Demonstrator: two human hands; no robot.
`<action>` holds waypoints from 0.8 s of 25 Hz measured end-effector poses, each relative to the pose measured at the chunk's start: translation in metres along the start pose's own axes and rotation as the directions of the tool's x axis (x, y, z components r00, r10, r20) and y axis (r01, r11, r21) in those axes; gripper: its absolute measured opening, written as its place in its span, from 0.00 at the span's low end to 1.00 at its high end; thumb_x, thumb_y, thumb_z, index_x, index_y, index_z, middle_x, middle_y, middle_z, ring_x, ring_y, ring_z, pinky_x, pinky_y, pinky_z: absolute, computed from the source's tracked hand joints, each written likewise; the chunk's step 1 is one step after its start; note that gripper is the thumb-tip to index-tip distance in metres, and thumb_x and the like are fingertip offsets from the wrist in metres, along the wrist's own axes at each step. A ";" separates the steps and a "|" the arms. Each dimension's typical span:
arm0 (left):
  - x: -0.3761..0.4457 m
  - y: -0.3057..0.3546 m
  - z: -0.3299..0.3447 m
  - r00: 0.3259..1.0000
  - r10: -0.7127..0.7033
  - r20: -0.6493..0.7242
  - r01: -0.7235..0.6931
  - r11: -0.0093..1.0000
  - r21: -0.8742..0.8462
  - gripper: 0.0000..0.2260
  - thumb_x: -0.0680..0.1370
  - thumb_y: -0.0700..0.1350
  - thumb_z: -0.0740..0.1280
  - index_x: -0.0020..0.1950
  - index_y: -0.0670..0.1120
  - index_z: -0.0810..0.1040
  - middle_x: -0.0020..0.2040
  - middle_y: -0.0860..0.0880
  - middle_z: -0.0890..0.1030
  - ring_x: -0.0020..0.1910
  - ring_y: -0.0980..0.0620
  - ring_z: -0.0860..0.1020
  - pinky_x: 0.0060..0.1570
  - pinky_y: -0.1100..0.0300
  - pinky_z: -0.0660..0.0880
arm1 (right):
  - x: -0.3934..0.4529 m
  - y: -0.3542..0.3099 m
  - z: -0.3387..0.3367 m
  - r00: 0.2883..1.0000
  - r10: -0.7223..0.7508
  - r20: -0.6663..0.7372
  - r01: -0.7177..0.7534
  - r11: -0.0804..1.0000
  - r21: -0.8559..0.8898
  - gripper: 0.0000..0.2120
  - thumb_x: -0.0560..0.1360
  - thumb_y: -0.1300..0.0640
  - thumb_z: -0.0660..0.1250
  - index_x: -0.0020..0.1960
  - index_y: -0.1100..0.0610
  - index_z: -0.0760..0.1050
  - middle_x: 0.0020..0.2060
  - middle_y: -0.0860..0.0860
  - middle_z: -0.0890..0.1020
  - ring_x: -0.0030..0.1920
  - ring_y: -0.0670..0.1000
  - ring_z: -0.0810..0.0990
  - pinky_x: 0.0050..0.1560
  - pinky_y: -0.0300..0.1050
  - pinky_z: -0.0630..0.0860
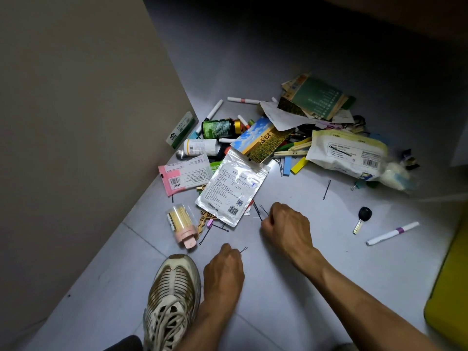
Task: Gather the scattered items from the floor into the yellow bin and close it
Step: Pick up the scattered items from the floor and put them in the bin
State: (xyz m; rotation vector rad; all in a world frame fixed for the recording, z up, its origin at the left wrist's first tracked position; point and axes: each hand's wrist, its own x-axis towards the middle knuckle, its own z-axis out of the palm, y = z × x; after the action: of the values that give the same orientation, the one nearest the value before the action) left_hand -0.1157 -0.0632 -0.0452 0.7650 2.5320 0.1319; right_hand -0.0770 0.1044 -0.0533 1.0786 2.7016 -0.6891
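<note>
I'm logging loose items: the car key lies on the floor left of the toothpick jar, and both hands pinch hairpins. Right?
Not quite. The head view shows the key lying right of the toothpick jar, beyond the right hand. Both it and the left hand do pinch hairpins.

Grey tiled floor [291, 287], wall along its left edge. Heap of packets, bottles, markers and cards at the far middle. Nearer: silver pouch [231, 190], pink packet [182, 177] by the wall, toothpick jar [181, 224] on its side, key [362, 219], purple-banded marker [392, 233], loose hairpins [326, 190]. Yellow bin [449, 287] at right edge.
</note>
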 end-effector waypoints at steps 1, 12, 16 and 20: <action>0.002 0.002 0.000 1.000 0.013 0.007 -0.013 1.000 0.026 0.11 0.83 0.48 0.56 0.53 0.48 0.76 0.53 0.49 0.74 0.50 0.47 0.79 0.44 0.56 0.71 | 0.003 -0.004 0.000 0.999 -0.022 -0.031 0.023 0.999 0.034 0.07 0.75 0.55 0.61 0.40 0.56 0.68 0.37 0.55 0.78 0.34 0.57 0.75 0.34 0.45 0.64; 0.021 0.012 -0.015 0.828 -0.389 0.404 0.493 0.163 -0.855 0.04 0.70 0.37 0.66 0.36 0.43 0.74 0.27 0.45 0.76 0.23 0.53 0.68 0.22 0.64 0.61 | 0.018 -0.030 0.006 0.989 -0.121 0.087 0.139 0.959 -0.247 0.08 0.77 0.66 0.56 0.49 0.59 0.73 0.44 0.56 0.81 0.41 0.59 0.81 0.34 0.46 0.62; 0.029 0.016 -0.027 0.801 -0.293 0.522 0.510 -0.123 -0.852 0.11 0.71 0.33 0.58 0.49 0.40 0.76 0.26 0.47 0.71 0.22 0.54 0.65 0.20 0.66 0.56 | 0.020 -0.026 0.003 0.983 0.052 0.177 -0.039 0.996 -0.081 0.04 0.78 0.59 0.57 0.46 0.58 0.68 0.39 0.54 0.80 0.36 0.58 0.78 0.34 0.44 0.63; 0.042 0.031 -0.035 0.776 -0.231 0.587 0.549 -0.212 -0.809 0.13 0.72 0.34 0.55 0.50 0.38 0.78 0.27 0.47 0.72 0.23 0.51 0.71 0.25 0.63 0.65 | -0.001 -0.012 -0.034 0.895 0.176 0.410 -0.412 0.677 0.609 0.10 0.72 0.56 0.63 0.33 0.57 0.70 0.27 0.54 0.72 0.27 0.52 0.66 0.29 0.43 0.62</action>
State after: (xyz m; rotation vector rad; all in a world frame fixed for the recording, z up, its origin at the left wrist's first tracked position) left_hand -0.1480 -0.0127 -0.0251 -0.7057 1.4695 1.4253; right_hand -0.0834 0.1122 -0.0188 1.3511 1.9211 -1.7063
